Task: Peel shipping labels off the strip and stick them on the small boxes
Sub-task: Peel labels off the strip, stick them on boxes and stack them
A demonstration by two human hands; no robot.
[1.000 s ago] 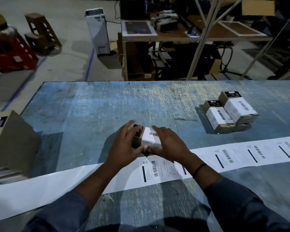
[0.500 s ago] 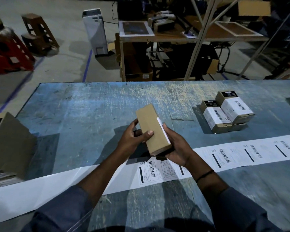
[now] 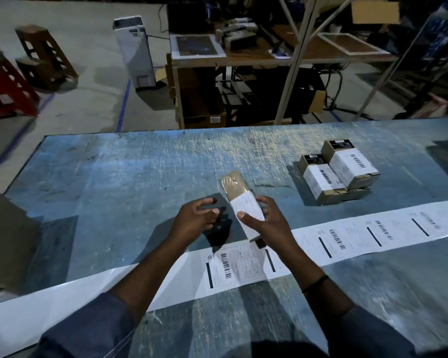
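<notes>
Box [image 3: 234, 186]: brown, being held above the table [image 3: 140, 177] at centre, tilting, one end pointing far. White label [image 3: 246, 208] covering its near half.
Right grip [image 3: 264, 224]: clasping the box, thumb lying on the label, fingers wrapping its right side.
Left grip [image 3: 197, 219]: hovering just left of the box, apart from it, fingers loosely curling, holding nothing.
Strip [image 3: 373, 235]: lying across the near table, left to right; printed labels showing from centre rightward, blank backing at left.
Labelled boxes [image 3: 339, 174]: sitting stacked at right, beyond the strip.
</notes>
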